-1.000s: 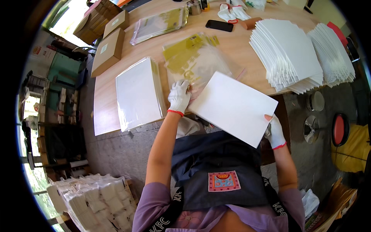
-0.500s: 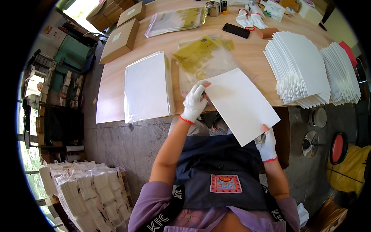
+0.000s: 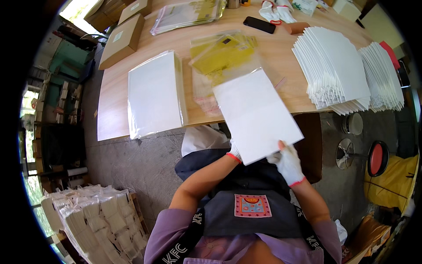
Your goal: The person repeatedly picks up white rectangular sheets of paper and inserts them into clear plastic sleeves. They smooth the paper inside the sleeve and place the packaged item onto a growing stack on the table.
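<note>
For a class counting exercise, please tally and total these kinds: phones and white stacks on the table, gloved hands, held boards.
Phone: 1
White stacks: 3
Left hand and right hand, gloved: 2
Held board: 1
Total: 7

Room over left tabletop (image 3: 113, 108), white board (image 3: 259, 116) blocking centre

The white sheet (image 3: 257, 116) looks matt, the plastic sleeves (image 3: 233, 55) glossy.

It's a plain white board (image 3: 259, 116), rectangular and flat, angling forward and leftward from the right grip (image 3: 285, 165), near edge under the thumb, left side overlapping the left grip (image 3: 235, 151)!
</note>
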### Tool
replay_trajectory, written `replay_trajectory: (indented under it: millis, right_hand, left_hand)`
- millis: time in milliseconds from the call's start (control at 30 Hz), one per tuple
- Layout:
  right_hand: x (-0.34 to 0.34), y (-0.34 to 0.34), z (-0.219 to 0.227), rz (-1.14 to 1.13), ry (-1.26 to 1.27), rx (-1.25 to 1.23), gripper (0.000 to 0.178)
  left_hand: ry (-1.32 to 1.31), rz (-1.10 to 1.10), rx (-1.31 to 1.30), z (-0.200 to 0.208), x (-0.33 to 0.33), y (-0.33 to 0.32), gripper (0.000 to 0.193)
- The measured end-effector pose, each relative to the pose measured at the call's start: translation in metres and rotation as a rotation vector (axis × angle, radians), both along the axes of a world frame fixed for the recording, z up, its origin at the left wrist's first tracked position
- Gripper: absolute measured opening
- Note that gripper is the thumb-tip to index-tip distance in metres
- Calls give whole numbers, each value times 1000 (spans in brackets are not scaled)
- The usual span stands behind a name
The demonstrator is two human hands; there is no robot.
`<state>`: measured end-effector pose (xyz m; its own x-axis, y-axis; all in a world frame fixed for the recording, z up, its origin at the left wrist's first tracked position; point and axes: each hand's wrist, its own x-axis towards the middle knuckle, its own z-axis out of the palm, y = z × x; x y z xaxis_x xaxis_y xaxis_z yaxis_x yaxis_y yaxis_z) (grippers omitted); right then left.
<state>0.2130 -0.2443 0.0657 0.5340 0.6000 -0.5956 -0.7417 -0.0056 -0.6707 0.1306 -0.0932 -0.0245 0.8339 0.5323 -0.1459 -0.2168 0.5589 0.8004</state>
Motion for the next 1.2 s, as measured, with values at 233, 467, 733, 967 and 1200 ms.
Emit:
replay_trajectory:
  millis: [233,467,733,967,1200]
  right_hand:
    - [-1,79,-39,-185,398,284,28]
    - [-6,93,-11,643,-917,-79,18]
    - [-20,132,-35,903,-2038,-306,15]
    - [21,79,-4,493,-689,-4,8]
    - [165,-162,-120,1354,-1242,-1378,26]
  left_hand:
    - [379,206,-25,-25,-11,5,24]
    - [376,176,-169,18,-59,42,22]
    - [470,39,-66,31,-77,68,24]
    - [533,121,-83,37,-77,64,20]
    - [661,105,806,21,-105,72,15]
